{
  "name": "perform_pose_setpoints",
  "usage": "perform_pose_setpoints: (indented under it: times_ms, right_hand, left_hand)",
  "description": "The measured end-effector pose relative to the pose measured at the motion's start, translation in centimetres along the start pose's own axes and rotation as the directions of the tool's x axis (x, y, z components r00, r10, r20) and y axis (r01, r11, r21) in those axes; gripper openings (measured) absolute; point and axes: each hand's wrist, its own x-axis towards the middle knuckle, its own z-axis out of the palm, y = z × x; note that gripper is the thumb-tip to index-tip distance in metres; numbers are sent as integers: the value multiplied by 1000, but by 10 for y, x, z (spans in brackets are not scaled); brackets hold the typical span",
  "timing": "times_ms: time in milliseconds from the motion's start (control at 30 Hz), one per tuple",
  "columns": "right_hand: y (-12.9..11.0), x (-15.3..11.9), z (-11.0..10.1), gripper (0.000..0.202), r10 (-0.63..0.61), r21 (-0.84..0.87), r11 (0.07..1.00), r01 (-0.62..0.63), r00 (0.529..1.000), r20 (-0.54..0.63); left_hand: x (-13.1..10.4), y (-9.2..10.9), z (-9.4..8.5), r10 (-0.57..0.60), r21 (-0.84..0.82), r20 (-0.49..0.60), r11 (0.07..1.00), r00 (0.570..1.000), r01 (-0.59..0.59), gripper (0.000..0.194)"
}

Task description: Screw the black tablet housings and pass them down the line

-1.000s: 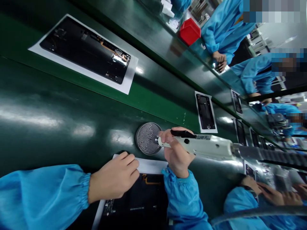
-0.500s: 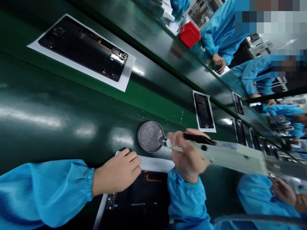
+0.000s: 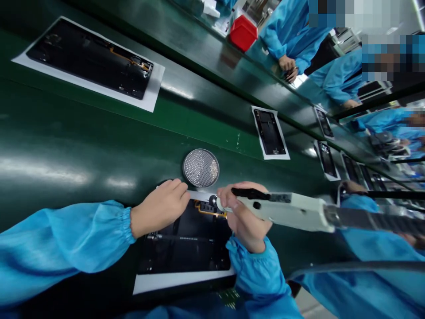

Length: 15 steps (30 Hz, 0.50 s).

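My right hand point(image 3: 247, 212) is wrapped around a pale electric screwdriver point(image 3: 295, 212). Its bit end points left, over the top edge of an opened black tablet point(image 3: 189, 248) lying on a white paper sheet point(image 3: 179, 281). The bit's exact contact is too small to make out. At the tablet's upper left edge, my left hand point(image 3: 162, 206) grips with curled fingers; the fingertips are hidden. Just beyond both hands sits a round screw tray point(image 3: 201, 168) with a perforated face and small bits at its right side.
Another opened tablet point(image 3: 93, 60) on paper lies at the far left, and a smaller-looking one point(image 3: 269, 132) to the right. Several more line the belt beyond. A red bin point(image 3: 243, 33) stands across, near co-workers in blue sleeves. A cable point(image 3: 358, 266) crosses at lower right.
The screwdriver's bit end has moved from the screw tray to the tablet's top edge. My left hand remains at the tablet's upper left. The whole view has shifted.
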Motion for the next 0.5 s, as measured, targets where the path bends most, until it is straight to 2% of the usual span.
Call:
perform_pose_setpoints:
  times_ms: [233, 500]
  right_hand:
    - [10, -5, 2, 24, 67, -43, 997, -67, 998, 2]
    - [10, -7, 2, 24, 63, -56, 996, -62, 998, 19]
  left_hand:
    - [16, 4, 10, 61, -48, 12, 997, 998, -60, 14]
    - [19, 6, 18, 31, -37, -10, 999, 999, -32, 19]
